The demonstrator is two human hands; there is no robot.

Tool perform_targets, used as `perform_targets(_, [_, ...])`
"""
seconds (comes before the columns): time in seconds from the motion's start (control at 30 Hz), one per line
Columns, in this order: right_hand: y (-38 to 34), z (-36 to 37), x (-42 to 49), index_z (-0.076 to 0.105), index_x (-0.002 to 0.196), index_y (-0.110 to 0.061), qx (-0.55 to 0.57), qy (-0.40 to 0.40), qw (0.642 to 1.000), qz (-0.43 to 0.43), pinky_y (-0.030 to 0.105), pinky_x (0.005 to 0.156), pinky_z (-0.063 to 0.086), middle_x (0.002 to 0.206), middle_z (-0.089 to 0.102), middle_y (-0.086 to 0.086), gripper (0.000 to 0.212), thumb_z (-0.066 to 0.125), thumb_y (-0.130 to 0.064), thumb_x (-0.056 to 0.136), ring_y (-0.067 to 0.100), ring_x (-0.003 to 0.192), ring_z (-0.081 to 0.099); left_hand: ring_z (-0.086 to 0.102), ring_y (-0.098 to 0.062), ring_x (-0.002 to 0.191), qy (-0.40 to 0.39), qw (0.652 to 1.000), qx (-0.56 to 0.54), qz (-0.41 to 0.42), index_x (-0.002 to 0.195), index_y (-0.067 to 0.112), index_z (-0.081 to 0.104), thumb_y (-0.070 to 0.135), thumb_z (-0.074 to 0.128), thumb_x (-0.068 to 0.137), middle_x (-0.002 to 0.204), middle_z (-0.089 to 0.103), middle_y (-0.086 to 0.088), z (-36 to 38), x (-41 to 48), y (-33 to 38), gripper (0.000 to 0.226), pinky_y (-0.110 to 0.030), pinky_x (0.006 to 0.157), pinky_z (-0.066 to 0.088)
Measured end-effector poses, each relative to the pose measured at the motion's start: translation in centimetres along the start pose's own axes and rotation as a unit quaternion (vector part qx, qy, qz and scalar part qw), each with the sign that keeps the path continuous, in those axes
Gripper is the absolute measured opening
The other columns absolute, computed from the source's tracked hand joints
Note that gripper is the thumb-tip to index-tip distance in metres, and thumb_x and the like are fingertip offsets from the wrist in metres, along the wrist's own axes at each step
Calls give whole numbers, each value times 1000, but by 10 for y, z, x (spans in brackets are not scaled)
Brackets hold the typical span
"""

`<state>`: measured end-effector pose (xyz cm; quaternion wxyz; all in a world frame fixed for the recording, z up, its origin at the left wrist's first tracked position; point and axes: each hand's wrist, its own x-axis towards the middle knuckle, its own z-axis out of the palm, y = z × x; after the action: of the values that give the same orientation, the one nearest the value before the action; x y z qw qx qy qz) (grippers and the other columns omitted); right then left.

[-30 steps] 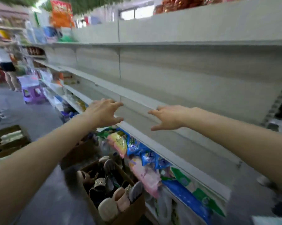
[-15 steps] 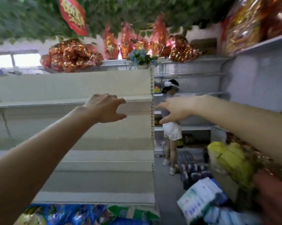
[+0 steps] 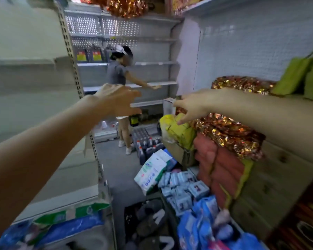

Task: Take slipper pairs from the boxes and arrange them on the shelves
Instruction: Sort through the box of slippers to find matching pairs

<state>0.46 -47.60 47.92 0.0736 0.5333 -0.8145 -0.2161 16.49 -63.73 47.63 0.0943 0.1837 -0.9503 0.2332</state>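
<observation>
Filling the left side, the bare grey shelves (image 3: 34, 73) run down the aisle, while foil packets (image 3: 229, 130) and other goods are heaped along the right wall. Low between them sits a dark box (image 3: 129, 222) with the slippers (image 3: 152, 221) inside, grey ones with pale bands, lying in a loose heap. Both hands are held out in the air well above the box and apart from each other. The left hand (image 3: 116, 101) has loosely curved fingers, the right hand (image 3: 191, 107) has fingers stretched forward and thumb down, and neither holds anything. The slippers look light, soft and bendy, unlikely to slip or break. A pair is probably best pinched together at the heels or bands.
</observation>
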Motion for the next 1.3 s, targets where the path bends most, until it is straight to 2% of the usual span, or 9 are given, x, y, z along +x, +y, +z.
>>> perform_targets(0.4, [17,164,174,20,150,-25,8,-97,988,-123,41,98,42,148,36,9,77,46,-63,89,33,129,42,54,-32,118,-177,980,-84,-46,139,28,40,57,45,91,139,50,-7,226,75,46,56,-38,81,49])
perform_targets(0.5, [3,217,215,27,147,-23,26,-114,980,-163,39,93,44,146,39,9,69,45,-60,91,32,123,46,49,-33,123,-203,966,-146,-71,146,26,32,54,48,91,143,43,-10,288,70,55,64,-42,88,49])
perform_targets(0.6, [-23,285,248,19,150,-23,44,-163,966,-197,38,88,42,148,33,10,67,39,-56,96,32,125,45,48,-33,124,-239,947,-186,-106,148,25,29,47,52,93,146,38,-10,357,56,70,64,-44,89,49])
perform_targets(0.7, [-53,366,272,13,152,-24,67,-231,949,-204,44,100,40,153,26,10,67,37,-54,97,33,132,39,48,-36,123,-288,912,-247,-153,143,21,37,37,54,93,144,40,-11,433,35,88,55,-49,92,47])
perform_targets(0.9, [-106,526,289,6,153,-21,204,-363,899,-137,44,108,35,157,17,13,67,38,-45,100,33,138,31,49,-37,123,-396,834,-313,-222,146,17,33,31,51,96,143,43,-15,571,-29,129,55,-43,96,44])
perform_targets(1.03, [-144,652,298,12,152,-14,347,-418,840,-6,48,103,40,152,29,19,66,47,-32,99,38,130,42,48,-38,122,-440,760,-365,-308,148,15,29,26,50,98,140,46,-19,663,-80,164,55,-42,97,39])
perform_targets(1.1, [-163,716,301,18,150,-9,417,-424,800,75,54,96,44,145,38,25,64,52,-24,97,44,122,48,53,-38,118,-435,720,-395,-369,149,18,28,29,53,96,138,49,-19,713,-101,182,59,-41,94,40])
perform_targets(1.23, [-208,840,309,32,144,-10,487,-409,748,190,49,85,48,125,47,21,57,57,-22,95,36,101,55,58,-35,107,-437,667,-425,-429,146,9,35,19,56,95,131,53,-23,817,-128,226,55,-34,88,41])
perform_targets(1.3, [-232,891,315,36,141,-10,508,-402,727,229,50,89,48,121,50,19,53,58,-19,94,41,108,55,58,-32,104,-430,650,-438,-449,143,7,39,15,55,95,130,54,-22,865,-136,248,51,-30,84,40])
